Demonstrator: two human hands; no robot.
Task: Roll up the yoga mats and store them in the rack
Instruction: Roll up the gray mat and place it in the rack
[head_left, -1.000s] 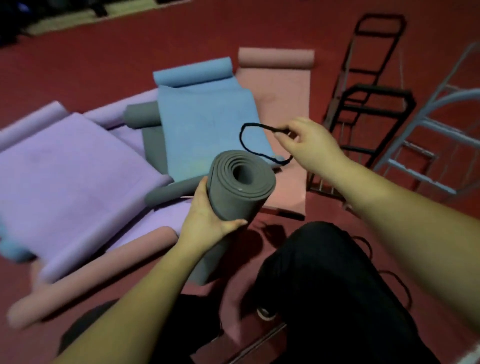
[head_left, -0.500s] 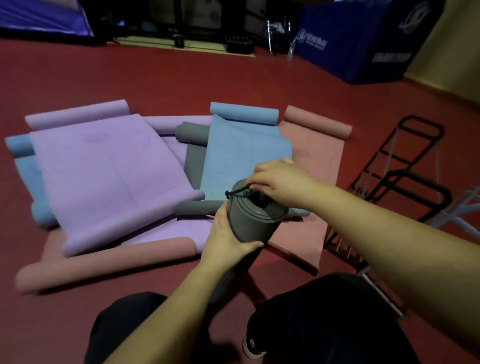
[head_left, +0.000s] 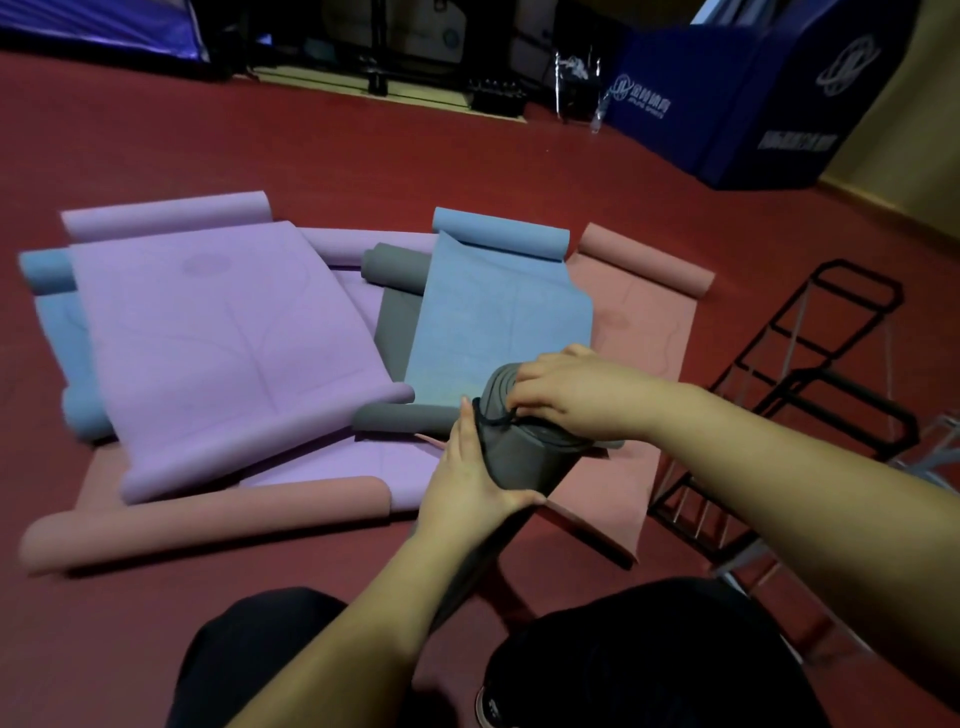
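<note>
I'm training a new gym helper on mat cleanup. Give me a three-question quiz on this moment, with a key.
1. True or false: the rolled grey mat already sits in the black rack.
2. Which hand works the black elastic band over the roll's end? A) left hand B) right hand
3. Fill in: the open mat lying directly beyond the roll is ____ in colour.

Key
1. False: the left hand grips it above the floor.
2. B: the right hand pinches the band.
3. Blue: the blue mat.
</note>
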